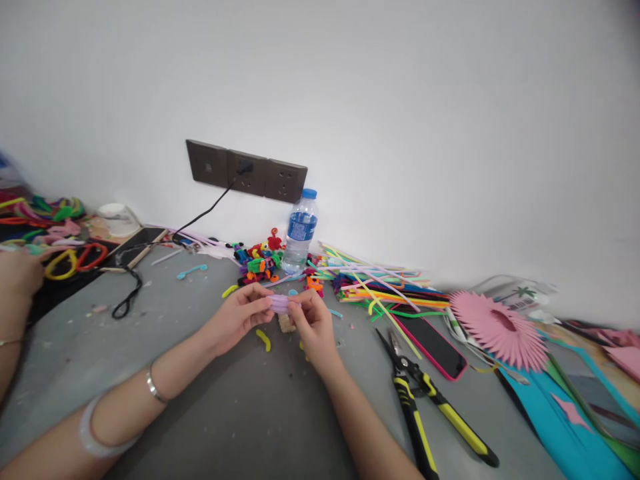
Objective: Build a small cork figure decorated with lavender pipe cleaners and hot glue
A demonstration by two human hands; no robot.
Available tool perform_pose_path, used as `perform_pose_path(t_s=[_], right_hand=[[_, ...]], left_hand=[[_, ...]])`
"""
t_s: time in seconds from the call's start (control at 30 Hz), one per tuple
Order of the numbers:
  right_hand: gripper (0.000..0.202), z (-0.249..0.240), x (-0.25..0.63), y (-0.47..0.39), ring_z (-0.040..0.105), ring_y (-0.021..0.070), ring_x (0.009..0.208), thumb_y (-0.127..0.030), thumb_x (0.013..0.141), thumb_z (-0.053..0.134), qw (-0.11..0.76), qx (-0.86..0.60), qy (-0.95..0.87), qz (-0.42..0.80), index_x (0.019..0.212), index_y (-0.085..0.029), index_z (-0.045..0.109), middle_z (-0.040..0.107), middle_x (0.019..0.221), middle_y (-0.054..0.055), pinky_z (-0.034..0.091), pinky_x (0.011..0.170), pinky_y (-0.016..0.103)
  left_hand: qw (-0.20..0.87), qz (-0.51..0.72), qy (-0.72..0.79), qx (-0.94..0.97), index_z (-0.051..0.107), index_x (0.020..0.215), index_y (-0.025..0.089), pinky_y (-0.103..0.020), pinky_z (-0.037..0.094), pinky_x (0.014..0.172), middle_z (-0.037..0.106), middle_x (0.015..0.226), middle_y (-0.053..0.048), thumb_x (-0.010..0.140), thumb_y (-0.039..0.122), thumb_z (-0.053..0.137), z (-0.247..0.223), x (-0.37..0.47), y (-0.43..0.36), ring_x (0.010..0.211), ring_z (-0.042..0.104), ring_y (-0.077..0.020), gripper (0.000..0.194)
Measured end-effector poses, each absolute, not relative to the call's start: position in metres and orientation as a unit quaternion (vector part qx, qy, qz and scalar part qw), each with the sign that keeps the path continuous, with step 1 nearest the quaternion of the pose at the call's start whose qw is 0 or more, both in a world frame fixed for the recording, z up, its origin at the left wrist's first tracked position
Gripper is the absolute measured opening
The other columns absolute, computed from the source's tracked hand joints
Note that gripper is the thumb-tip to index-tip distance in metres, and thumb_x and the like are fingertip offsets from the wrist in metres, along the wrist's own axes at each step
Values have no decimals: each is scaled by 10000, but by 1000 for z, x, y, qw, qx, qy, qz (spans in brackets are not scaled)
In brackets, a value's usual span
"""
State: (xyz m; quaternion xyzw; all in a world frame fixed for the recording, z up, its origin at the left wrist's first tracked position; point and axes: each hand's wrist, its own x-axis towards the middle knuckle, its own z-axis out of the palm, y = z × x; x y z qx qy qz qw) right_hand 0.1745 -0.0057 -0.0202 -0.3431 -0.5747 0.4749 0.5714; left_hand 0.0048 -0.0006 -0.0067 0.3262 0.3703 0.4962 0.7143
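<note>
Between my two hands, above the grey table, is a short bundle of folded lilac pipe cleaner [280, 304]. My left hand [245, 312] pinches its left end between thumb and fingers. At the right end, the thumb and fingers of my right hand [315, 327] are closed on it too. Close below lie a small tan block [286, 324], partly hidden by my right hand, and a bent yellow pipe cleaner piece [263, 340]. Behind my hands is a pile of small colourful pipe cleaner figures [263, 260].
A water bottle [301, 230] stands by the wall. Many loose pipe cleaners [380, 280] lie right of it. Yellow-black pliers [420, 393], a phone [435, 343] and a pink pleated paper ring [500, 330] are on the right. Another person's hand [20, 273] is at far left near scissors [75, 261].
</note>
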Motion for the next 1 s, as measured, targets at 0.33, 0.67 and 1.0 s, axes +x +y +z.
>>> perform_pose_path(t_s=[0.33, 0.67, 1.0], right_hand=[[358, -17, 174, -5, 414, 92, 445, -547, 857, 625, 556, -357, -559, 502, 778, -219, 505, 462, 527, -75, 341, 441, 217], [384, -14, 175, -5, 410, 91, 437, -570, 844, 625, 544, -362, -559, 511, 764, -216, 499, 470, 511, -73, 334, 439, 216], [399, -15, 180, -1, 351, 90, 441, -596, 803, 642, 562, -378, -531, 510, 793, -210, 545, 431, 527, -69, 286, 424, 208]], left_hand=[[710, 491, 390, 319, 685, 735, 132, -130, 534, 539, 678, 662, 15, 582, 232, 913, -3, 7, 0, 537, 622, -58, 292], [722, 485, 398, 292, 665, 690, 133, -131, 545, 536, 675, 663, 22, 534, 186, 928, -1, 8, -2, 537, 628, -57, 311], [716, 456, 385, 362, 677, 708, 138, -154, 541, 547, 668, 664, 4, 625, 320, 897, -2, 3, -2, 562, 631, -78, 298]])
